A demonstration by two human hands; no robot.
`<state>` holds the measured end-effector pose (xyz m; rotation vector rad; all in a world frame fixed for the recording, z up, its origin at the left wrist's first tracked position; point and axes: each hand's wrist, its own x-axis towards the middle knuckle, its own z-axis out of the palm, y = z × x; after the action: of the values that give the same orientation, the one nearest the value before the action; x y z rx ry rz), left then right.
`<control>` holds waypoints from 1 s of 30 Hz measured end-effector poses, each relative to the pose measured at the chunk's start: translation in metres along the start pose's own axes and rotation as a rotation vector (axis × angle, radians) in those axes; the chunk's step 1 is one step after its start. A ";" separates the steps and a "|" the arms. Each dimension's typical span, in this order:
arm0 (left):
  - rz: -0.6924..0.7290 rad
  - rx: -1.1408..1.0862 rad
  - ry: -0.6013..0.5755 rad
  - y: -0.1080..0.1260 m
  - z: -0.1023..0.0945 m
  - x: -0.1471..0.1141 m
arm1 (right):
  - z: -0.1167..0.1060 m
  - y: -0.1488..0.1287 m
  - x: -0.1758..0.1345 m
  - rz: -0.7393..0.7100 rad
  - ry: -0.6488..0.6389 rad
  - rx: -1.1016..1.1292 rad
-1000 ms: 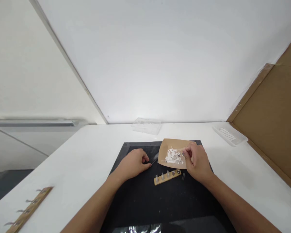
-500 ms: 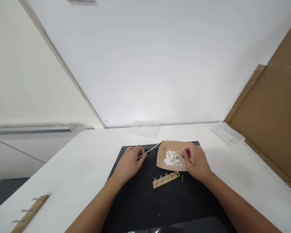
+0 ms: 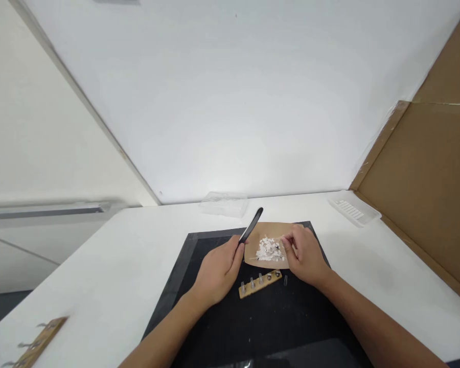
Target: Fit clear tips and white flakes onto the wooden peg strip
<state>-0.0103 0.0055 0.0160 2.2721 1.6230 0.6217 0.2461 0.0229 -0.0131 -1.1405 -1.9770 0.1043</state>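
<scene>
My left hand (image 3: 219,268) is closed around a thin black nail file (image 3: 254,223) with a pale edge and a rounded end, which tilts up over the tray's left side. At the right side of the brown paper tray (image 3: 262,231), my right hand (image 3: 305,254) has its thumb and fingertips pinched together. What it holds, if anything, is too small to make out. White flakes and scraps (image 3: 269,249) lie heaped in the tray. Just in front, a wooden strip (image 3: 257,286) carries several upright clear nail tips and round metal studs. One loose clear tip (image 3: 285,280) lies beside it.
A black mat (image 3: 276,322) lies under the work on the white table (image 3: 138,260). Behind are a clear plastic lid (image 3: 223,204) and, right, a clear box with white strips (image 3: 354,212). Another wooden strip (image 3: 42,340) is at left. Cardboard (image 3: 421,204) stands right.
My left hand has moved right to the tray's edge, and the file has turned from edge-on to show its black face. My right hand stays at the tray; its fingertips shifted slightly.
</scene>
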 end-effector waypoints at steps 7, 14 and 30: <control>0.024 0.052 0.001 0.019 0.009 -0.010 | -0.002 -0.012 -0.001 0.009 0.098 0.144; 0.119 0.000 0.051 0.015 0.018 -0.008 | -0.005 -0.016 0.000 -0.012 0.105 0.118; 0.107 -0.024 -0.059 0.015 0.026 -0.009 | 0.012 -0.024 0.002 -0.111 0.084 -0.134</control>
<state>0.0127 -0.0076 -0.0017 2.3491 1.4667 0.5895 0.2209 0.0141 -0.0085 -1.0977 -1.9918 -0.1337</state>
